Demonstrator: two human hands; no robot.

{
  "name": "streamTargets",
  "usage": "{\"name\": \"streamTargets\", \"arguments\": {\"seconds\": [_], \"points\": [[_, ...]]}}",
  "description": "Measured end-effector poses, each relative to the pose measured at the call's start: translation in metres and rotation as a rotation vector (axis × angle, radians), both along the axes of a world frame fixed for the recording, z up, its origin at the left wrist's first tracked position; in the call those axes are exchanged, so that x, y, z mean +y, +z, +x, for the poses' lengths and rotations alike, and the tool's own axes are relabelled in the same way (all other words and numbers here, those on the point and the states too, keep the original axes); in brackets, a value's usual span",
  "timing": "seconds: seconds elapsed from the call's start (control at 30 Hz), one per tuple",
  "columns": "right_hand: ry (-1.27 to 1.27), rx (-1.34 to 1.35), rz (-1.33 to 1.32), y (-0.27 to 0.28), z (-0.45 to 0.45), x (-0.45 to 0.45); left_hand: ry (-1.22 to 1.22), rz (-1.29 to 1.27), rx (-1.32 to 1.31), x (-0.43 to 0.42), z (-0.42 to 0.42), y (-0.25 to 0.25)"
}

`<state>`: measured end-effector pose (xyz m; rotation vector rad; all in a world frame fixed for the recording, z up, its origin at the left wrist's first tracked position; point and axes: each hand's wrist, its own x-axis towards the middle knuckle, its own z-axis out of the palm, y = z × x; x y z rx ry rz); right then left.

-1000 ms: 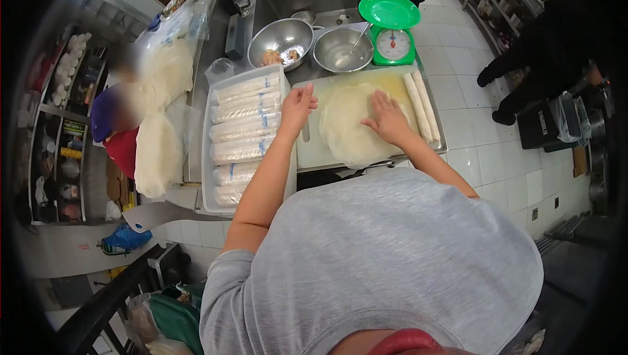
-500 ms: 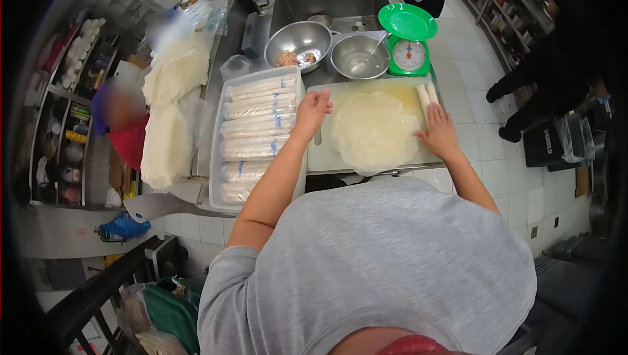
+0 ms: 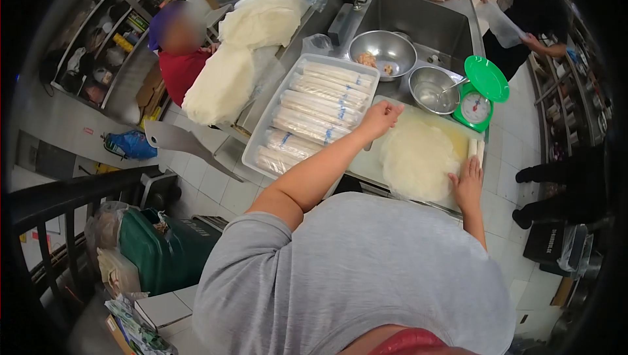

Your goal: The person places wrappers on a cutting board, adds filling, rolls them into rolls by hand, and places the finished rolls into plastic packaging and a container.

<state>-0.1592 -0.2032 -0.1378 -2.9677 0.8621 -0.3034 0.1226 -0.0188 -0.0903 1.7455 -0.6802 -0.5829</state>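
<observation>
Round thin pale wrapper sheets (image 3: 418, 162) lie in a stack on a wet cutting board (image 3: 400, 112). Over the board's left edge hovers my left hand (image 3: 381, 119), its fingers curled together; whatever they hold, if anything, is hidden. My right hand (image 3: 467, 186) rests with stretched fingers against slim white rolls (image 3: 476, 148) lying side by side at the board's right edge, its thumb near the stack. Left of the board stands a white plastic tray (image 3: 254, 148) filled with several clear-wrapped bundles of rolls (image 3: 314, 108).
Behind the board are a steel bowl (image 3: 405, 46) with some filling, a smaller bowl (image 3: 428, 97) with liquid and a spoon, a green scale (image 3: 476, 108) and a sink (image 3: 451, 25). Large wrapper stacks (image 3: 226, 84) lie left. Other people stand at left and right.
The whole view has turned, so the table appears further right and tilted. Both hands keep nearly the same places relative to the board; my right hand still lies at the rolls.
</observation>
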Motion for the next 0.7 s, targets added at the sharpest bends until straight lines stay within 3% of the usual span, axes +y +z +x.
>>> {"name": "streamTargets", "arguments": {"seconds": [0.13,0.23,0.47,0.6,0.7], "points": [[-0.149,0.090,0.134,0.019,0.011,0.004,0.005,0.009,-0.001,-0.002,0.000,-0.002],[0.039,-0.221,0.122,0.040,0.037,-0.002,0.034,0.019,-0.013,0.000,-0.001,-0.002],[0.358,-0.598,0.476,0.103,0.190,-0.011,0.207,0.059,-0.112,0.002,-0.006,-0.016],[0.414,-0.477,0.588,0.099,0.305,-0.016,0.181,0.097,-0.054,0.007,-0.010,0.002],[0.366,-0.282,0.482,0.058,0.379,-0.028,0.176,0.093,-0.048,0.006,-0.008,0.003]]}}
